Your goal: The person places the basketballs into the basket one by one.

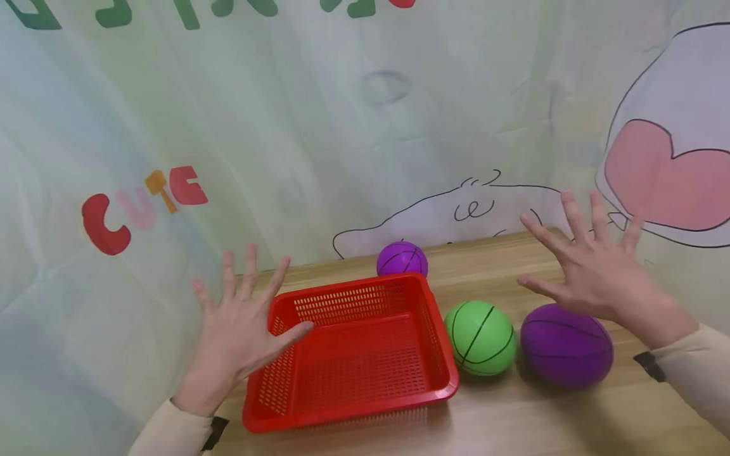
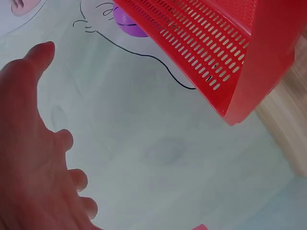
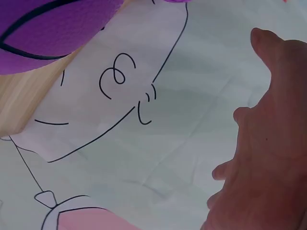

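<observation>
Spread wide, my left hand (image 1: pixel 236 332) hovers at the left side of a red plastic basket (image 1: pixel 365 415), its thumb overlapping the rim in the head view. The basket has slotted walls and nothing inside. My right hand (image 1: pixel 595 272) is raised with fingers splayed, above and behind a large purple ball (image 1: pixel 566 346) with dark lines. Between that ball and the basket sits a green ball (image 1: pixel 483 339) with black lines. A smaller purple ball (image 1: pixel 402 258) stands behind the basket, its lower part hidden by the rim. Neither hand holds anything.
Everything stands on a wooden table (image 1: pixel 502 418). Directly behind it hangs a pale green cloth (image 1: pixel 274 126) with printed letters and cartoon drawings, which also runs along the left side.
</observation>
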Available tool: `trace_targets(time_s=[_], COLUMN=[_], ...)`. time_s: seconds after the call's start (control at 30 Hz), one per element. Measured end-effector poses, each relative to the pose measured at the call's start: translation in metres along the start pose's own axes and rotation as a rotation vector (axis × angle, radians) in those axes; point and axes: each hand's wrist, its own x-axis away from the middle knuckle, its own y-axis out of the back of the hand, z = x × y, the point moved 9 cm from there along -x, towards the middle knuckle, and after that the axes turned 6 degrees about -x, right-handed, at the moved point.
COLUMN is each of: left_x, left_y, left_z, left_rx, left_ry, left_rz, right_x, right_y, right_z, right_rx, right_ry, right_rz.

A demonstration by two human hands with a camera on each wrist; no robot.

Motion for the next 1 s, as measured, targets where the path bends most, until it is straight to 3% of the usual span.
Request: trace_targets(time_s=[0.2,0.4,0.67,0.83,1.0], left_x=[0.008,0.02,0.038,0.053,0.066], left_y=[-0.005,-0.011,-0.02,-0.031,-0.054], left_z=[0.013,0.029,0.047,0.052,0.05], left_rx=[0.209,0.471,0.791,0.871,0.912], left_ry=[0.045,0.094,0.107,0.134,0.176], left_rz=[0.057,0.111,0.061,0.063,0.118], right_x=[0.003,0.015,0.035,0.046,0.059], right_y=[0.0,0.004,0.007,0.001,-0.011], right_z=[-0.022,-0.037,-0.056,-0.066,-0.076], right_rx=[-0.21,-0.478,-0.794,-0.91,-0.978], right_ry=[-0.089,-0.088,-0.052,-0.062,-0.076], right_rz=[0.029,-0.006,-0.061,-0.055,-0.031])
